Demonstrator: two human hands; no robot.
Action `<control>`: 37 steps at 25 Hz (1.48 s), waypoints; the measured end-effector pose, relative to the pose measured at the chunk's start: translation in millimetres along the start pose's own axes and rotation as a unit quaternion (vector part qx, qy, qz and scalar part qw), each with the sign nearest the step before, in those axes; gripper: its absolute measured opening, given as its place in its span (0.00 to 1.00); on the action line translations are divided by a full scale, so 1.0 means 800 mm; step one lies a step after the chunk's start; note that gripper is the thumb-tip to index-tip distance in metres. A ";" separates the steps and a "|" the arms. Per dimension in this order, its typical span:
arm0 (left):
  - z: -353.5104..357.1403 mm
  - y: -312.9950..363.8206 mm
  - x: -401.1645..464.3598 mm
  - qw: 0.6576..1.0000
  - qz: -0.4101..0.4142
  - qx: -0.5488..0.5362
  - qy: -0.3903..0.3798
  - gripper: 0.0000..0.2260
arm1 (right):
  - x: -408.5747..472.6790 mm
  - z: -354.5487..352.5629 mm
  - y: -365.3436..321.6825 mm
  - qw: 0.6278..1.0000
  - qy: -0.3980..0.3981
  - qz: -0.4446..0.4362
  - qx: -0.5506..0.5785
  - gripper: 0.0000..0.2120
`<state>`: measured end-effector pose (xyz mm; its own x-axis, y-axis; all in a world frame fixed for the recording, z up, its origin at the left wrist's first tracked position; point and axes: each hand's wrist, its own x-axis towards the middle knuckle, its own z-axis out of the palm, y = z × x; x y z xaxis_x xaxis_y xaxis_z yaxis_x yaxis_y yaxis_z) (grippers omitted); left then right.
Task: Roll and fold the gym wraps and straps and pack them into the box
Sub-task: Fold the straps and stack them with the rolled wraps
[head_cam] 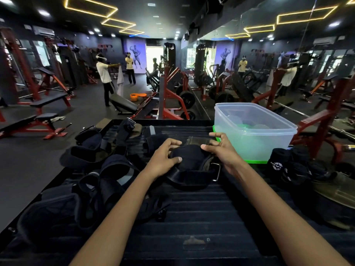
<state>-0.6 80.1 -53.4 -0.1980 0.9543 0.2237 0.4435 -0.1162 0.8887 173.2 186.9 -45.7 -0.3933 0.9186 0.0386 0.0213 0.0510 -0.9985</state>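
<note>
- Left hand and right hand are both gripping a black strap, fingers curled, mid-frame.
- Clear box is sitting just right of it, upper right of centre.
- More straps are lying at left.

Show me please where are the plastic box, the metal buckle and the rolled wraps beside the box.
plastic box (255,131), head view, front wall.
metal buckle (217,172), head view, right side of ring.
rolled wraps (278,162), head view, front roll.
</note>
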 end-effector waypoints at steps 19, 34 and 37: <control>0.007 0.004 0.004 0.964 -0.188 -0.165 0.087 0.10 | -0.007 -0.004 0.001 0.939 -0.051 -0.238 -0.243 0.53; 0.002 0.002 0.007 0.915 -0.227 -0.327 0.071 0.08 | -0.025 0.004 -0.020 0.822 -0.170 -0.204 -0.504 0.21; 0.002 -0.001 0.009 0.917 -0.222 -0.324 0.068 0.10 | -0.021 0.010 -0.019 0.800 -0.181 -0.197 -0.537 0.14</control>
<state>-1.4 87.8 -53.1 -0.3609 0.9088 -0.2094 -0.3118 0.0941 0.9455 171.8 167.6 -31.8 -0.7997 0.5852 0.1343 0.5314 0.7940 -0.2951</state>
